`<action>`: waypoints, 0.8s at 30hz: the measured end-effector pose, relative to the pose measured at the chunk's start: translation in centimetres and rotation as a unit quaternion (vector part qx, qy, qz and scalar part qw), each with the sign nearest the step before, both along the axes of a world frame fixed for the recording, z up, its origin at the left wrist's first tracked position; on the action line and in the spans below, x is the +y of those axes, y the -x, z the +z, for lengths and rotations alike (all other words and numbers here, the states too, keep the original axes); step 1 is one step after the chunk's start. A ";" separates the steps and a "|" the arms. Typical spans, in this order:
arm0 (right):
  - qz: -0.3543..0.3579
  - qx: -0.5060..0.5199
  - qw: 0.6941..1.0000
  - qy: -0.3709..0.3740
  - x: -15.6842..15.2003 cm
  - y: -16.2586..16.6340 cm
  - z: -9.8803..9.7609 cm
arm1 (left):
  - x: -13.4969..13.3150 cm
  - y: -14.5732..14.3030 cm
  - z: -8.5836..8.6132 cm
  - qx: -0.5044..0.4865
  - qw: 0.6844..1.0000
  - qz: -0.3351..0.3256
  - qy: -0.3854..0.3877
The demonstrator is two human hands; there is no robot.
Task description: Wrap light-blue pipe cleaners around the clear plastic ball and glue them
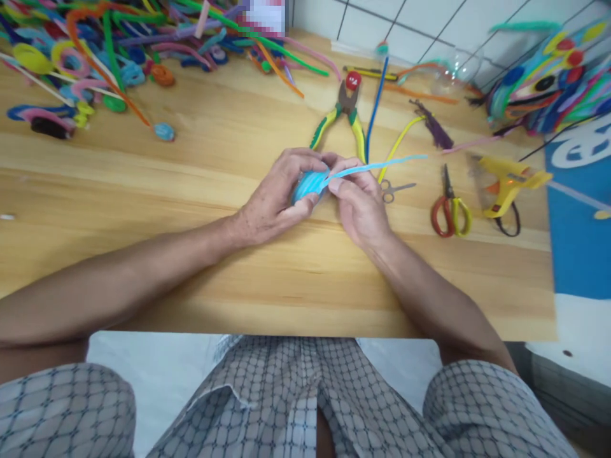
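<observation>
My left hand (279, 194) is closed around a light blue piece (311, 184) that looks wound from pipe cleaner. From its right end a light blue pipe cleaner (382, 165) sticks out to the right. My right hand (360, 200) pinches that strand close to the wound piece, thumb against fingers. Both hands meet just above the table, near its middle. Beyond them lie pliers (349, 108) with green and yellow handles, a dark blue pipe cleaner (377, 105) and a yellow pipe cleaner (402, 138). Small silver scissors (397, 191) rest right beside my right hand.
Red-and-yellow-handled scissors (450, 207) and a yellow glue gun (513, 184) lie to the right. A colourful pipe-cleaner figure (539, 86) stands at the back right. Many loose pipe cleaners (181, 38) pile up at the back left. A tiled wall (372, 25) bounds the wooden table (286, 286).
</observation>
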State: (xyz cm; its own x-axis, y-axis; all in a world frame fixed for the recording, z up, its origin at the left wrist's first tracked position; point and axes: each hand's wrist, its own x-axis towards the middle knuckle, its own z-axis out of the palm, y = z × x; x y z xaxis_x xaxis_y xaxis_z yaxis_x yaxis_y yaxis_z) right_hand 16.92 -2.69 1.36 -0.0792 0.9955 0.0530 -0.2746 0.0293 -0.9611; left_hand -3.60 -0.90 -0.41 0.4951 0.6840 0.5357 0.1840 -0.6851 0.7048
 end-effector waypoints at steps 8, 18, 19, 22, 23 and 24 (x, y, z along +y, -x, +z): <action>-0.015 -0.038 0.999 0.014 0.1 -0.2 0.2 | 0.1 -0.8 -0.5 -0.014 1.000 0.024 -0.012; -0.040 -0.046 0.998 0.014 -0.7 0.3 0.5 | -0.6 -1.1 -0.3 -0.023 0.999 0.004 -0.028; -0.045 -0.050 0.998 0.015 -0.8 0.3 0.5 | -0.6 -1.1 -0.3 -0.024 0.999 0.003 -0.032; -0.051 -0.051 0.997 0.019 -0.9 0.2 0.4 | -0.7 -1.2 -0.3 -0.034 0.998 -0.003 -0.048; -0.050 -0.047 0.997 0.019 -0.9 0.2 0.3 | -0.7 -1.2 -0.2 -0.037 0.998 -0.002 -0.052; -0.047 -0.041 0.998 0.016 -1.0 0.1 0.1 | -0.7 -1.2 -0.2 -0.038 0.998 0.001 -0.055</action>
